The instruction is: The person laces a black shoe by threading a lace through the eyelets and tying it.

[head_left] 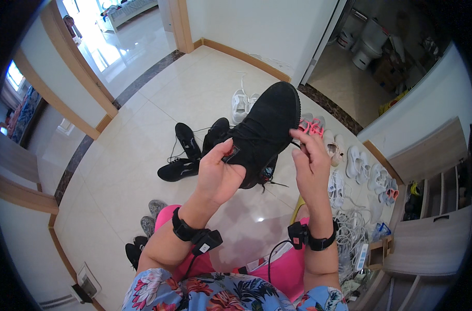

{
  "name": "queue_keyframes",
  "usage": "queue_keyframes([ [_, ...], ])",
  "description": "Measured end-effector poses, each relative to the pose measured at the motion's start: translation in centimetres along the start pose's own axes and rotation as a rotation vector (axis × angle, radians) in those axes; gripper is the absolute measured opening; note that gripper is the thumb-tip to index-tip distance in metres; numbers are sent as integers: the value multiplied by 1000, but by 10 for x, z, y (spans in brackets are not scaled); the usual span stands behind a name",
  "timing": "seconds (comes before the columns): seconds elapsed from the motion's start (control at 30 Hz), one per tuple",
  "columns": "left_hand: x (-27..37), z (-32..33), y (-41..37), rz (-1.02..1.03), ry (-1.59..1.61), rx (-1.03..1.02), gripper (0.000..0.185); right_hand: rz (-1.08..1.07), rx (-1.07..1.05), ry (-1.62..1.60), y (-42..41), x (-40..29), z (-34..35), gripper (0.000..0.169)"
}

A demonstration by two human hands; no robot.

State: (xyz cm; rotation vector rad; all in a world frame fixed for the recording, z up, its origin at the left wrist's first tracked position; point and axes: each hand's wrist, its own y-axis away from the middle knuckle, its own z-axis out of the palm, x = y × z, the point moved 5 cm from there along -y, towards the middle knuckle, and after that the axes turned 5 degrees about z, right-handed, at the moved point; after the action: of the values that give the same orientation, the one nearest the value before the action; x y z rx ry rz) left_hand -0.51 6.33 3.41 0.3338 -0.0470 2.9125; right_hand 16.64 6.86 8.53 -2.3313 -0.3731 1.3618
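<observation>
A black lace-up shoe (265, 120) is held up before me, its toe pointing away. My left hand (222, 171) grips it near the heel end, the thumb on the tongue. My right hand (311, 163) is beside the sole's right edge, fingers curled and apart; a black lace end shows near the fingertips, and whether they touch it I cannot tell. On the floor beyond my left hand lie black shoes (187, 140) with loose laces. White sneakers (239, 105) stand behind the held shoe, partly hidden by it. Another dark item shows beneath it.
Several pairs of light shoes (353, 161) line the right side. Near my right forearm lie tangled white laces or cords (350, 229). An open shoe cabinet (430, 241) stands at the right. Grey patterned shoes (147, 225) and black shoes are by my left leg. Doorways open beyond.
</observation>
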Motion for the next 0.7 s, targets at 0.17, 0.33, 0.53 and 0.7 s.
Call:
queue_keyframes([
  [0.17,-2,-2,-2,-35,63,-26,49,-132,-118,3,5,-21,9,30],
  [0.33,-2,0,-1,-40,48,-70,54,197,-178,-257,11,-15,17,15],
  [0.53,-3,6,1,-56,25,-129,54,-270,-100,82,7,-25,13,25],
  [0.7,-6,-1,1,-56,-33,-61,55,-322,-115,63,8,-24,19,27],
])
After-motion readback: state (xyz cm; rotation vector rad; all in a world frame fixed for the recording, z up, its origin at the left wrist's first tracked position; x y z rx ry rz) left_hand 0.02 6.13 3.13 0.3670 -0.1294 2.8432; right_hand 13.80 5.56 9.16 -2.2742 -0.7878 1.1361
